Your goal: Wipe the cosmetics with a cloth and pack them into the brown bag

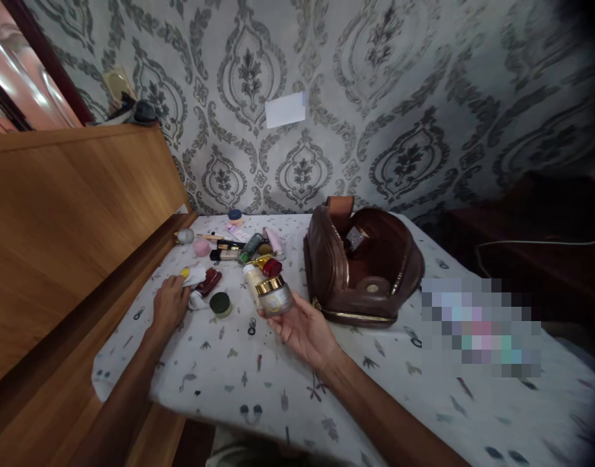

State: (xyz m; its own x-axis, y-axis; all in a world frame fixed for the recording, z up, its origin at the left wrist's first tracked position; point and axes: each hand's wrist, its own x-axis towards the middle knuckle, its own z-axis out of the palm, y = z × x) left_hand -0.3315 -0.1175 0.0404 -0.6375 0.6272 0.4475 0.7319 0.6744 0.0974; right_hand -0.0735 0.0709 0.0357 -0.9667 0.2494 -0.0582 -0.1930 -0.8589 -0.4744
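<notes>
My right hand (309, 331) is raised above the table with its fingers closed around a cosmetic cream jar (274, 299), which has a frosted body and a shiny gold lid. The jar is tilted slightly. At the left, my left hand (170, 298) has curled fingers on a crumpled white cloth (196, 277); a bit of yellow shows at its fingertips. Against the cloth lies a dark red case (209, 283). Between my hands stands a small jar with a dark green lid (220, 303). A pale bottle (252, 282) is partly hidden behind the cream jar.
A brown leather bag (326, 259) stands unzipped right of the cosmetics. Behind the jars lie a green tube (251, 248), a pink tube (274, 241), a red-capped item (272, 266) and a pink pot (202, 246). A wooden panel (83, 214) borders the left; patterned wallpaper rises behind.
</notes>
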